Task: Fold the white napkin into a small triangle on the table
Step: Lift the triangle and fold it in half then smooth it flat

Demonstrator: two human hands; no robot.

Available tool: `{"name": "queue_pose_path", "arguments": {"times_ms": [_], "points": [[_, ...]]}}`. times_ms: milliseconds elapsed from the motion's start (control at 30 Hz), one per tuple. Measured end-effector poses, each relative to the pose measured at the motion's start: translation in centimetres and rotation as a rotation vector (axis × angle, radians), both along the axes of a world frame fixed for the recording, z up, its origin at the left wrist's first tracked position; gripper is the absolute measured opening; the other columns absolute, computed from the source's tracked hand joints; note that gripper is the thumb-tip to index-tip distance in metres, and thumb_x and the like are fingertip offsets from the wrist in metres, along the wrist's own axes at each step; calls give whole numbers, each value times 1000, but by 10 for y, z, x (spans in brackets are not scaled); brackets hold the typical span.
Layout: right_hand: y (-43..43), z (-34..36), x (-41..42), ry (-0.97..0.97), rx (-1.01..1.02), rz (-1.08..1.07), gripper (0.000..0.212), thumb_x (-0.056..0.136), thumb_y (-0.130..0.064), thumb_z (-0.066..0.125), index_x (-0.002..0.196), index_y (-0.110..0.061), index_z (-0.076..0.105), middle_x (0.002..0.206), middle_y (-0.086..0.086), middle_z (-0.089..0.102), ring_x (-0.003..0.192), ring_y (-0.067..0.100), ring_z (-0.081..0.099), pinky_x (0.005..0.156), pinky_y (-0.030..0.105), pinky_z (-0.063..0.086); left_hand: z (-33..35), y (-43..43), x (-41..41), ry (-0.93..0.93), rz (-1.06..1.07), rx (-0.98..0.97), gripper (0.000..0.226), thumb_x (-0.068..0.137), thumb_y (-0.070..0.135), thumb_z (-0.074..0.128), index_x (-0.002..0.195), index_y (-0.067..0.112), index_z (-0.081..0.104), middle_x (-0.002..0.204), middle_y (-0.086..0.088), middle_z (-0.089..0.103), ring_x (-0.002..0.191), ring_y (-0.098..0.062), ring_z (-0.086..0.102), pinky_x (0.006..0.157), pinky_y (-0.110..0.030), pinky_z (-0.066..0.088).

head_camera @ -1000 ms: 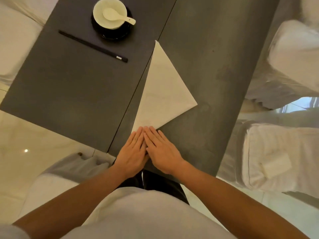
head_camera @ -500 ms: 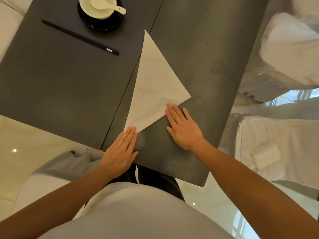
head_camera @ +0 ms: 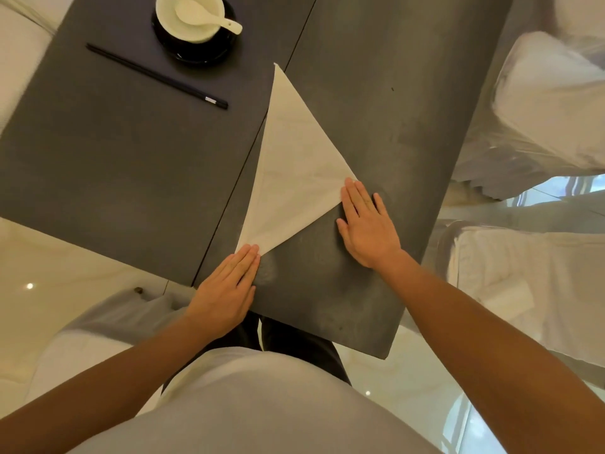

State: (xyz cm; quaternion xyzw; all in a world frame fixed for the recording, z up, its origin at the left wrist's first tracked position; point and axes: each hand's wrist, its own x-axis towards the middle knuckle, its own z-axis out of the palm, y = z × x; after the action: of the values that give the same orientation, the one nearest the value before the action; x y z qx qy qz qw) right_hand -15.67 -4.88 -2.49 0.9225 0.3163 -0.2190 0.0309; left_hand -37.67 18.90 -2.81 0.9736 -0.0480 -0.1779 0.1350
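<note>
The white napkin point(head_camera: 291, 178) lies flat on the dark grey table point(head_camera: 376, 109), folded into a large triangle with its long tip pointing away from me. My left hand point(head_camera: 226, 290) rests flat, its fingertips on the napkin's near corner. My right hand point(head_camera: 366, 224) lies flat with its fingers pressing the napkin's right corner. Both hands have straight fingers and hold nothing.
A white bowl with a white spoon point(head_camera: 193, 16) sits on a black saucer at the far left, with black chopsticks point(head_camera: 157, 77) beside it. A seam point(head_camera: 255, 139) runs between two table tops. White-covered chairs point(head_camera: 550, 103) stand at the right. The table's near edge is close to my body.
My hands were together at the napkin's near corner. The right hand has slid along the lower edge to the right corner; the left hand has stayed at the near corner.
</note>
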Motion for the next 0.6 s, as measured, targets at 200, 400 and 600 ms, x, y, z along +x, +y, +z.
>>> {"name": "queue_pose_path", "arguments": {"times_ms": [200, 400, 600], "points": [[42, 9, -31, 31, 188, 555, 64, 102, -46, 20, 155, -11, 14, 163, 7, 11, 151, 24, 6, 122, 45, 5, 3, -25, 4, 18, 179, 13, 68, 102, 42, 27, 152, -3, 18, 161, -22, 15, 150, -33, 13, 120, -47, 25], [80, -6, -19, 73, 111, 755, 61, 102, -45, 20, 155, -15, 14, 164, 3, 9, 151, 26, 3, 122, 49, 7, -3, -25, 6, 20, 266, -22, 63, 103, 36, 32, 148, -8, 26, 158, -26, 21, 149, -34, 17, 117, -47, 30], [99, -12, 1, 46, 91, 877, 61, 102, -48, 18, 156, -20, 9, 164, -2, 4, 151, 25, -2, 122, 49, 4, -5, -17, 5, -51, 246, -62, 55, 101, 27, 42, 143, -9, 39, 152, -25, 35, 146, -33, 29, 113, -47, 36]]}}
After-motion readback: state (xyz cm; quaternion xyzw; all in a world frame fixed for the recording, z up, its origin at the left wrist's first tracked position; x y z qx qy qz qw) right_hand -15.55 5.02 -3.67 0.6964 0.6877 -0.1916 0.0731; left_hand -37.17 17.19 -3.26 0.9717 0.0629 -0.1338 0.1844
